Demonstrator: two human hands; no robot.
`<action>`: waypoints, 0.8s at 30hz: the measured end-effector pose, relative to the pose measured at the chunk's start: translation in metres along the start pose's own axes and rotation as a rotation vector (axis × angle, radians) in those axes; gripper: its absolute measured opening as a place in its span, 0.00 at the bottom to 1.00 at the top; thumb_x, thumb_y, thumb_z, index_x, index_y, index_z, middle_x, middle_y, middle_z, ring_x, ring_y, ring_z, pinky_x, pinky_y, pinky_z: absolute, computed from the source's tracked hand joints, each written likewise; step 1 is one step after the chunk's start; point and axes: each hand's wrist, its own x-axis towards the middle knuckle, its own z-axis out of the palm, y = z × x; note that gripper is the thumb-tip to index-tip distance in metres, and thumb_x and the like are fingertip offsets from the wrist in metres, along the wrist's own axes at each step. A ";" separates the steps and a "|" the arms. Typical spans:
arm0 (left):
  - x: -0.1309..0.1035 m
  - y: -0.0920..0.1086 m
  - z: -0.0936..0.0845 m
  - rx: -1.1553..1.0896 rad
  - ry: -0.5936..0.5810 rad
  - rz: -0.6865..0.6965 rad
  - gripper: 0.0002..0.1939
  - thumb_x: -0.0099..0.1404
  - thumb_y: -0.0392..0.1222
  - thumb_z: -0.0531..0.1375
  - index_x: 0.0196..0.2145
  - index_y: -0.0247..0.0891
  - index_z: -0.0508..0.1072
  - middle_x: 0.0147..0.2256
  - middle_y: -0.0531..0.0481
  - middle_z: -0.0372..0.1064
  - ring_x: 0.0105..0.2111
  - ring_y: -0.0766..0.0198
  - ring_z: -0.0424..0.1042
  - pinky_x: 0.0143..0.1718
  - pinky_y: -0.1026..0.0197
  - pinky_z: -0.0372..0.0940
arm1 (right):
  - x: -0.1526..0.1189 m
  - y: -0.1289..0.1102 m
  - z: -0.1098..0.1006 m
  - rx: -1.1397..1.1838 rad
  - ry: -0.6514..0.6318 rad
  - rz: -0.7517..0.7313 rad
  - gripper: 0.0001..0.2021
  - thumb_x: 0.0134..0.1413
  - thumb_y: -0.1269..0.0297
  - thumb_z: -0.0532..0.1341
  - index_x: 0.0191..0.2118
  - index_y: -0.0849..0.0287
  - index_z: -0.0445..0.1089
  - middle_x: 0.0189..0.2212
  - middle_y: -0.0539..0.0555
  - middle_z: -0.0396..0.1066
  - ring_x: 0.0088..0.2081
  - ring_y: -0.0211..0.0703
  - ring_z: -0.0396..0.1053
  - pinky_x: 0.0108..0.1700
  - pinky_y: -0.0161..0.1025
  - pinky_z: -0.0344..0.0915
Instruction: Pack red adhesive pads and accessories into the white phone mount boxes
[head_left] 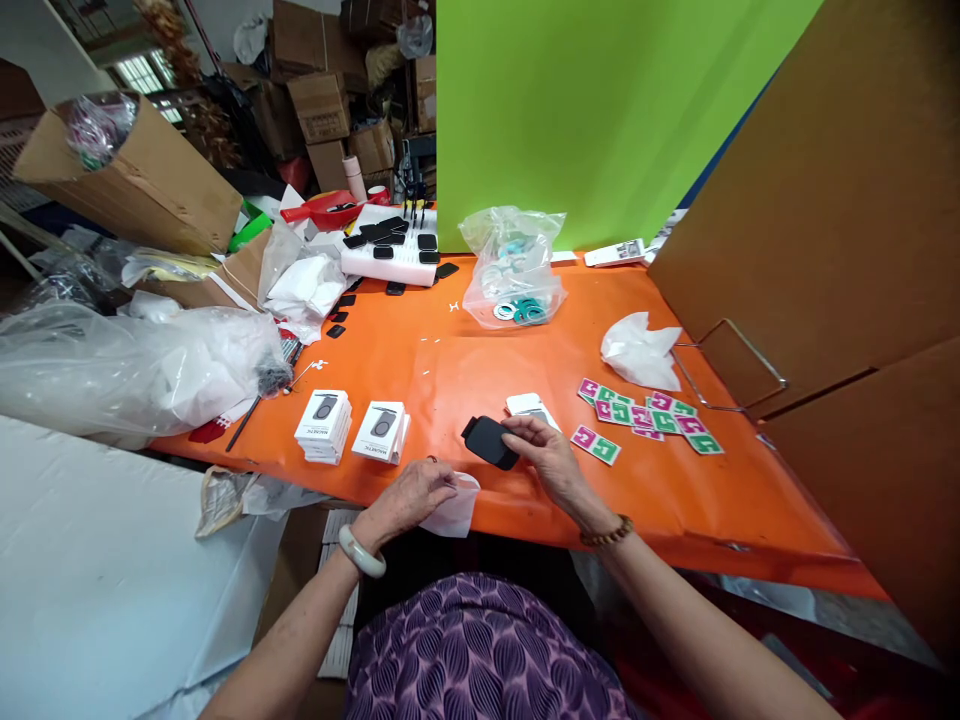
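Observation:
Near the table's front edge, my left hand (421,490) pinches a small translucent plastic bag (457,508). To its right, my right hand (546,452) grips a flat black rounded-square device (489,442) by its right end, tilted above the table. Just behind that hand lies a small white box (529,406), partly covered by the fingers. Left of my hands stand two stacks of small white boxes printed "MAGNETIC": one stack (322,425) farther left, another stack (380,432) closer. Pink-and-green cards (596,444) are spread to the right of my right hand.
A clear bag of white and teal rings (517,275) sits at the back of the orange table (480,365). Black devices (386,232) lie on a white foam block at back left. Crumpled white sheets (637,345) and a wire stand (739,365) are on the right, beside tall cardboard (847,250).

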 end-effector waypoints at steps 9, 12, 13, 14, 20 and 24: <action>-0.002 0.027 -0.001 -0.099 0.005 0.012 0.05 0.61 0.37 0.61 0.29 0.36 0.76 0.34 0.48 0.71 0.37 0.63 0.69 0.41 0.63 0.61 | -0.020 -0.052 -0.002 -0.538 -0.295 -0.364 0.09 0.57 0.61 0.59 0.40 0.56 0.74 0.37 0.54 0.75 0.40 0.43 0.71 0.44 0.40 0.67; -0.003 0.039 0.000 -0.084 0.012 0.018 0.05 0.61 0.38 0.61 0.29 0.36 0.76 0.33 0.49 0.71 0.36 0.63 0.69 0.40 0.63 0.61 | -0.021 -0.067 -0.003 -0.663 -0.468 -0.412 0.10 0.60 0.64 0.55 0.42 0.57 0.72 0.39 0.54 0.74 0.41 0.42 0.70 0.45 0.39 0.66; -0.004 0.042 0.001 -0.083 0.010 0.026 0.05 0.61 0.38 0.61 0.29 0.36 0.76 0.33 0.49 0.71 0.36 0.64 0.69 0.40 0.63 0.61 | -0.021 -0.072 -0.003 -0.696 -0.554 -0.409 0.10 0.61 0.66 0.54 0.43 0.57 0.72 0.39 0.54 0.74 0.41 0.41 0.70 0.45 0.38 0.65; -0.004 0.045 0.002 -0.089 0.001 0.038 0.05 0.61 0.38 0.61 0.28 0.36 0.76 0.32 0.50 0.71 0.36 0.64 0.69 0.39 0.64 0.61 | -0.021 -0.078 -0.003 -0.725 -0.644 -0.402 0.11 0.61 0.67 0.53 0.43 0.57 0.72 0.39 0.54 0.74 0.41 0.41 0.70 0.45 0.38 0.65; -0.008 0.051 0.017 -0.227 0.060 0.038 0.07 0.60 0.41 0.62 0.27 0.37 0.77 0.31 0.50 0.70 0.33 0.64 0.68 0.37 0.63 0.61 | -0.018 -0.093 0.003 -0.696 -0.842 -0.265 0.08 0.56 0.69 0.58 0.40 0.56 0.70 0.33 0.50 0.72 0.33 0.38 0.67 0.36 0.34 0.63; -0.010 0.053 0.024 -0.427 0.218 0.029 0.08 0.59 0.42 0.63 0.25 0.36 0.75 0.29 0.50 0.70 0.34 0.63 0.68 0.38 0.62 0.62 | -0.026 -0.080 0.012 -0.411 -0.484 -0.184 0.07 0.52 0.60 0.62 0.34 0.57 0.67 0.25 0.47 0.66 0.26 0.35 0.62 0.27 0.32 0.60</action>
